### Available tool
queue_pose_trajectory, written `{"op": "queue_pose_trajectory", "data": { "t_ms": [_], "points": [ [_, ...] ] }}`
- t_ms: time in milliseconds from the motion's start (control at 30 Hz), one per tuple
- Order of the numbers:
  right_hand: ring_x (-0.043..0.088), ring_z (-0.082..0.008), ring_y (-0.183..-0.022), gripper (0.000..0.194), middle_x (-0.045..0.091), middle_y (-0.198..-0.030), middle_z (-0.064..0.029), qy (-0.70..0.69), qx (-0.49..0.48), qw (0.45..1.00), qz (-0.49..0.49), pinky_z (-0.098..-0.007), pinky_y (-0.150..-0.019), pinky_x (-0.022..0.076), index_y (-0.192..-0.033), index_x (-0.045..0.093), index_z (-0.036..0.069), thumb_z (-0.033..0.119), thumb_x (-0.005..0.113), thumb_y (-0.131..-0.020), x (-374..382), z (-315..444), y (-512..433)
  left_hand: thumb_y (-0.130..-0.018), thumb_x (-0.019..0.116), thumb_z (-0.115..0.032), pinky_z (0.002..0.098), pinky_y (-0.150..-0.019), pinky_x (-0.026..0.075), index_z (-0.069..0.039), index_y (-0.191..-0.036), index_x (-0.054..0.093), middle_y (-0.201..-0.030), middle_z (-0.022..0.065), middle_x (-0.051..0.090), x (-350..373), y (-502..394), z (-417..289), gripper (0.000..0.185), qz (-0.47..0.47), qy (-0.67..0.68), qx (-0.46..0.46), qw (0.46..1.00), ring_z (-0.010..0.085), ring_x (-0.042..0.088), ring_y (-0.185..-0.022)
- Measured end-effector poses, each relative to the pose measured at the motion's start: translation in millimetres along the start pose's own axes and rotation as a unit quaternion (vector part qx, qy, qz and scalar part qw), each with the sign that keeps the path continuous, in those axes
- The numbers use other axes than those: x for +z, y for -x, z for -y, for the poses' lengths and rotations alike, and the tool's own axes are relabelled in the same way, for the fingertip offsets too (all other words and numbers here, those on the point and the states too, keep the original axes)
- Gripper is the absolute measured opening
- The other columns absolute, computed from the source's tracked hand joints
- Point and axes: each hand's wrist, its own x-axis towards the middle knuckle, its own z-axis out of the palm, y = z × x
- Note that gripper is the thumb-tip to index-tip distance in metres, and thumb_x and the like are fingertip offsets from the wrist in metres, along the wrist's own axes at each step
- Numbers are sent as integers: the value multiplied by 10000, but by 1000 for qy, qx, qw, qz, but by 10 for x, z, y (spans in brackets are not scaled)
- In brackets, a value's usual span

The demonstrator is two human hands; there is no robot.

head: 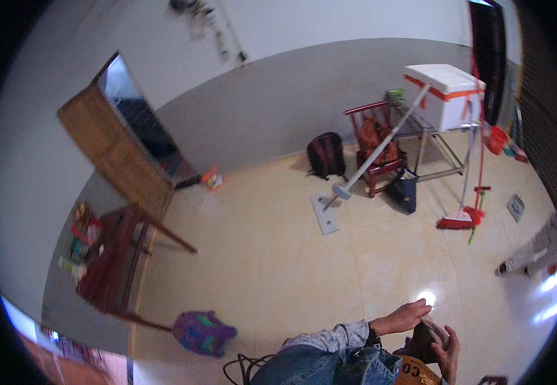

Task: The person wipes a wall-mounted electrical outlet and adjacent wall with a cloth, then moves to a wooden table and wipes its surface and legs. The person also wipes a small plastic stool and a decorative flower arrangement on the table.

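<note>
At the lower right, in front of my torso, a dark brown item is between my hands; blur hides what it is. My left hand reaches in from the left and has its fingertips on the item's upper edge. On the item's right side my right hand grips it with bent fingers. A grey patterned sleeve covers my left arm, with a dark band at the wrist. Below lie a blue denim garment and an orange-brown piece bearing writing.
A flat mop leans against a white foam box on a metal-framed stand. Near it are a red wooden chair, a backpack and brooms. A person's trouser leg is at right. A wooden bench stands left.
</note>
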Motion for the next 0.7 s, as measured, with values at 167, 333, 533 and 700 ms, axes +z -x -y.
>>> {"op": "queue_pose_trajectory", "data": {
  "t_ms": [167, 333, 533, 700],
  "points": [
    [611, -220, -964, 935, 583, -1061, -105, 95, 83, 988, 87, -359, -868, 535, -1459, 347, 31, -34, 813, -651, -405, -4, -490, -845, 518, 48, 449, -880, 491, -16, -1110, 557, -1138, 179, 532, -151, -34, -30, 276, -97, 15, 5, 995, 409, 569, -1049],
    [640, -246, -881, 723, 625, -1055, -155, 286, 124, 898, 310, -356, -750, 528, -1337, 504, 16, 56, 812, -684, -418, 84, -1296, -841, 509, 104, 402, -1039, 459, -13, -1261, 563, -1300, 190, 519, -394, 286, -171, 440, -240, 3, -34, 970, 369, 532, -1234],
    [670, -333, -845, 220, 691, -907, -152, 478, -196, 764, 385, -431, -707, 554, -917, 746, 99, 175, 782, -713, 255, -497, -2012, -859, 517, 72, 393, -903, 476, 17, -1185, 578, -1109, 144, 519, -354, 1059, -410, 336, -250, -178, -181, 934, 317, 551, -1013],
    [667, -303, -820, 179, 687, -861, -114, 497, -346, 704, 370, -433, -656, 543, -886, 761, 132, 197, 769, -720, 1190, -998, -2363, -875, 514, 38, 383, -883, 484, -1, -1040, 576, -1091, 142, 539, -472, 1686, -556, 181, -346, -157, -271, 884, 320, 553, -1005]
  ]
}}
